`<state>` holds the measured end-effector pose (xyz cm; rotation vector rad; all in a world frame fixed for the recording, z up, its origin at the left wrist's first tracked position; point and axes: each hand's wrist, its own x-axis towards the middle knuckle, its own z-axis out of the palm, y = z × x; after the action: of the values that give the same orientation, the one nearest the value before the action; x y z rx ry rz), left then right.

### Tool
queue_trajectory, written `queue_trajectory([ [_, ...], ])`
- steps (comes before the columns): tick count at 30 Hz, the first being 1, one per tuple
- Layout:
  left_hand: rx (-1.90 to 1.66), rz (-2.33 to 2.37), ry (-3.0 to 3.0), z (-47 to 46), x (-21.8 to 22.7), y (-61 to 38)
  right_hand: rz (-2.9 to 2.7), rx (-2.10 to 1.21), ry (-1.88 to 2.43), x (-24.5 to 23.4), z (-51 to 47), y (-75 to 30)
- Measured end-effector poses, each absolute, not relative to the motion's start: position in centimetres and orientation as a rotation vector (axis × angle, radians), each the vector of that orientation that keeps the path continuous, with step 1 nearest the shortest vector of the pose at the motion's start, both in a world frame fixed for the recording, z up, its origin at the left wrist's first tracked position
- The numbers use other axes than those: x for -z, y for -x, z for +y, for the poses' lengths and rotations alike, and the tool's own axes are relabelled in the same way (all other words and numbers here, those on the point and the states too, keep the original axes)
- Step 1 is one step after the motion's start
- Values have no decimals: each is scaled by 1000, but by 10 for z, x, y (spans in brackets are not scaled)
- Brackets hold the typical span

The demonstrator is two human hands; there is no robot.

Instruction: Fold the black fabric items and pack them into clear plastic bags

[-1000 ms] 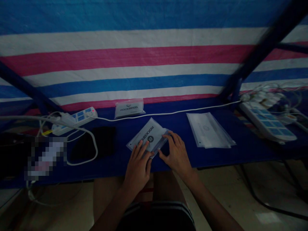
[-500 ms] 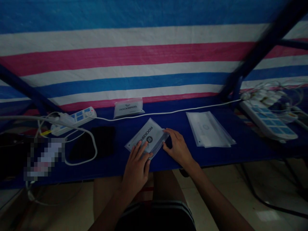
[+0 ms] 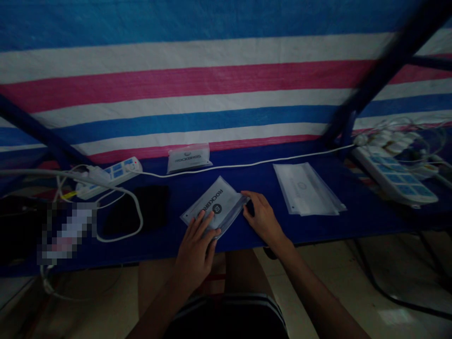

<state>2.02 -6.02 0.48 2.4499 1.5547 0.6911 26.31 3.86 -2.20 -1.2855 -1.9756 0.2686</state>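
A clear zip bag (image 3: 213,207) holding a grey ROCKBROS insert is being kept flat on the blue table cover (image 3: 247,234), just in front of the person. Its long axis is being shown running diagonally, from lower left to upper right, with the printed brand name and round dark logo set along it. The nearer end is being covered by the left hand (image 3: 195,252), which is nearer the bag's middle and is being held open, its spread fingers (image 3: 201,225) laid over the lower edge, not clenched. The bag's right corner is being touched by the curled fingertips of the right hand (image 3: 263,219); whether that corner is being pinched cannot be told.

Farther out, a second packet (image 3: 188,158) is being displayed against the tarpaulin, its ROCKBROS lettering legible. A stack of flat clear bags (image 3: 305,189) is being left to the right, and a white cable (image 3: 247,165) is being stretched behind them between two power strips (image 3: 113,176) (image 3: 391,176). A black pad (image 3: 148,209) is being encircled by another cable at left.
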Motion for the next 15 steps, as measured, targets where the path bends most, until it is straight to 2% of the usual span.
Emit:
queue_trajectory([
  [15, -665, 1532, -2472, -65, -5, -8, -2035, -232, 1363, 19, 36, -263],
])
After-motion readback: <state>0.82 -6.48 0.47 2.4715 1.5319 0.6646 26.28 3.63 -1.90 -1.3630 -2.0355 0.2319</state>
